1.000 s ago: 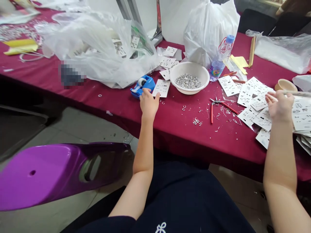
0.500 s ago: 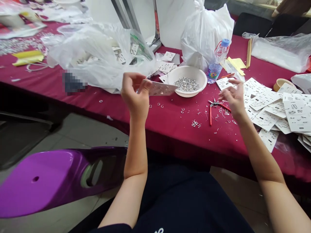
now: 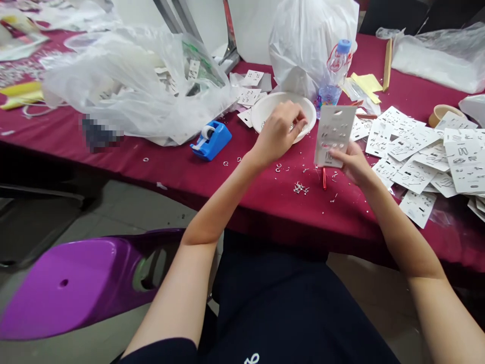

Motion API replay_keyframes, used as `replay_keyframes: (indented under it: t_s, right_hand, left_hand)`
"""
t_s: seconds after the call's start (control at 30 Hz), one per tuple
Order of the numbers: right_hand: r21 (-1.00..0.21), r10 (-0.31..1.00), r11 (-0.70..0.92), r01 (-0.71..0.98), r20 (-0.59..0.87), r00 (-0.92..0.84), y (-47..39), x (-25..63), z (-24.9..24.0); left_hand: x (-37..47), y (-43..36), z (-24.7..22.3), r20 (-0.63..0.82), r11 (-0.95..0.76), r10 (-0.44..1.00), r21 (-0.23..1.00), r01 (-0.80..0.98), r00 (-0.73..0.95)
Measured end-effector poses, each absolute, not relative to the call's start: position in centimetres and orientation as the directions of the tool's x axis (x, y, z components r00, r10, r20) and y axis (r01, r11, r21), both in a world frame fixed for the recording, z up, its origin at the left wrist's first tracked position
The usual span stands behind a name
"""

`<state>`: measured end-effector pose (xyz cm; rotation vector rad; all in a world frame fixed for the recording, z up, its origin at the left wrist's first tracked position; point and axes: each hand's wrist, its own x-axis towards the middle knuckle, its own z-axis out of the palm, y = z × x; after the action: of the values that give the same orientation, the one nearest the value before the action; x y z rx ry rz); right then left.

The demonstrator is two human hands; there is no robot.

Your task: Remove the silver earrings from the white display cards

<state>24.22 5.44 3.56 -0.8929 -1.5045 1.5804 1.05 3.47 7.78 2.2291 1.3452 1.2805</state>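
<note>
Held upright in the right hand (image 3: pixel 353 161), gripped near its lower edge between thumb and fingers: one jewellery card (image 3: pixel 335 132), white, with rows of small metal pieces and a slot at the top. Location: above the counter (image 3: pixel 212 189), just right of the white bowl (image 3: pixel 259 115), in front of the plastic bottle (image 3: pixel 337 73). Reaching down over the white bowl, with fingers bent inward: the left hand (image 3: pixel 280 130); cannot tell whether closed on anything. Inside the bowl, partly hidden by the fingers: small metal parts (image 3: pixel 291 128).

Below and partly behind the card: one red tool handle (image 3: pixel 324 180). Nearer, left of the handle: a little heap of metal bits (image 3: pixel 302 188), with loose rings and scraps about. To the right: an overlapping spread of white carded jewellery (image 3: pixel 415 164); at its far side, a tan round container (image 3: pixel 439 114).

Left of the bowl: one blue tape dispenser (image 3: pixel 215 142), apart from both hands. Farther left: a large translucent plastic bag (image 3: pixel 136 93) with cards inside. Behind the bowl: a full white plastic bag (image 3: pixel 297 45). Far right: yellow paper (image 3: pixel 368 87) and a narrow wooden strip (image 3: pixel 387 65). On the floor, near left: a purple stool (image 3: pixel 64 283).
</note>
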Motion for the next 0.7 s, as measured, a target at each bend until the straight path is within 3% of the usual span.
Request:
replay_keyframes:
  t_s: [0.1,0.17,0.47,0.57,0.7]
  right_hand:
    - [-0.991,0.932,0.046,-0.129,0.089,-0.352,6.8,25.1,3.4]
    - [-0.99,0.937,0.049,-0.135,0.092,-0.338,7.2,25.3,3.2]
    - [-0.992,0.928,0.027,-0.127,0.072,-0.367,7.0,24.9,2.6]
    - [-0.992,0.922,0.027,-0.126,0.073,-0.381,6.7,24.7,2.7]
    - [-0.996,0.911,0.004,-0.093,0.042,-0.411,6.4,24.6,2.7]
  left_hand:
    - [1.1,0.8,6.0,0.315,-0.579,0.814,0.505,0.64,0.488]
    - [1.5,-1.3,4.4,0.164,-0.575,0.803,0.462,0.675,0.573]
    - [3.9,-3.7,1.6,0.042,-0.493,0.866,0.233,0.839,0.497]
    - [3.8,-3.2,2.2,0.026,-0.468,0.874,0.316,0.825,0.486]
    - [3.2,-3.1,2.7,0.069,-0.329,0.928,0.61,0.721,0.366]
